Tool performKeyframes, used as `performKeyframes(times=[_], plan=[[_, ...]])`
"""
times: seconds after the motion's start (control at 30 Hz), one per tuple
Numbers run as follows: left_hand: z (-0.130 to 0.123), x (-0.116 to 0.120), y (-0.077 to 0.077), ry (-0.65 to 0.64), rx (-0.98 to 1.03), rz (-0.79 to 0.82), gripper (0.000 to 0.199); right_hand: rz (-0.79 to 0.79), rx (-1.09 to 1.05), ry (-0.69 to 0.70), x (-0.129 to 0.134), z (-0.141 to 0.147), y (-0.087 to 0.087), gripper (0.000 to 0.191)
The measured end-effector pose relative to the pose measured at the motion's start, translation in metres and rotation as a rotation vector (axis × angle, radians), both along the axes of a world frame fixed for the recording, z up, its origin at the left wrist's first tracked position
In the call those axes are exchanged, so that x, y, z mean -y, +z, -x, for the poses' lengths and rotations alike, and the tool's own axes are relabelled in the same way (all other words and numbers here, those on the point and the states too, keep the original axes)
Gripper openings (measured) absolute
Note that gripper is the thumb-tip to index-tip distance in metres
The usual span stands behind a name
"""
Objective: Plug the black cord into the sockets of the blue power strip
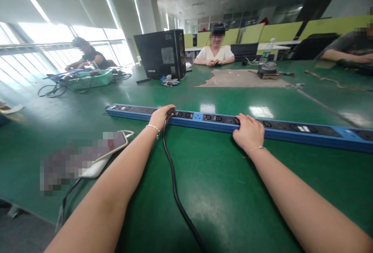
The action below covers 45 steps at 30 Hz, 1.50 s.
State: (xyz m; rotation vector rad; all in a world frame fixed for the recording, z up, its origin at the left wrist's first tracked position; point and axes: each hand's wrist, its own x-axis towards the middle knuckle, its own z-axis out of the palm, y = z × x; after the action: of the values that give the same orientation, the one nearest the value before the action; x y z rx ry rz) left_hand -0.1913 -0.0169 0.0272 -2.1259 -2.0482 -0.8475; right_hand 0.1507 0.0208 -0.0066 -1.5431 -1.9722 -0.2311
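Observation:
A long blue power strip (198, 116) with black socket panels lies across the green table in the head view, running from the left of centre out past the right edge. My left hand (161, 117) is closed around the plug (171, 111) of a black power cable (175, 183), up against the strip's sockets. How deep the plug sits is hidden by my fingers. From there the cable trails down toward the bottom edge. Farther right, my right hand (250, 130) grips the strip, fingers over its top and thumb against the near side.
Left of my left forearm lies a phone-like device (116, 144) with a white edge, partly blurred. Across the green table (227, 191) stand a black computer case (160, 55), a green basket (90, 80) of cables, gloves (170, 81) and a bottle (267, 51). Several people sit around it.

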Motion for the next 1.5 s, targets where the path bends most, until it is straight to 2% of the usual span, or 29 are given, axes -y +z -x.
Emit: performKeyframes(times=[0.2,0.4,0.6,0.87,1.13,1.37,1.5], plan=[[0.004,0.003,-0.005,0.119,-0.074,0.018,0.036,-0.02,0.033,-0.001,-0.002,-0.001,-0.001,0.049],[0.001,0.005,-0.001,0.095,-0.155,-0.005,0.034,-0.017,0.043,-0.012,-0.001,0.0,0.002,0.047],[0.001,0.004,0.002,0.05,-0.19,0.036,0.035,0.041,0.072,-0.034,0.001,0.002,0.007,0.046],[0.001,0.002,-0.001,0.073,-0.069,0.056,0.034,0.056,0.089,-0.002,0.004,0.0,0.01,0.049],[-0.002,0.003,-0.008,0.053,0.034,-0.033,0.032,0.071,0.083,0.012,0.004,0.001,0.013,0.049],[0.007,0.0,0.006,0.098,0.207,-0.2,0.035,0.0,0.071,-0.019,0.003,0.001,0.006,0.047],[0.002,0.0,0.008,0.038,0.266,-0.131,0.034,-0.01,0.041,-0.007,0.0,0.0,0.001,0.049]])
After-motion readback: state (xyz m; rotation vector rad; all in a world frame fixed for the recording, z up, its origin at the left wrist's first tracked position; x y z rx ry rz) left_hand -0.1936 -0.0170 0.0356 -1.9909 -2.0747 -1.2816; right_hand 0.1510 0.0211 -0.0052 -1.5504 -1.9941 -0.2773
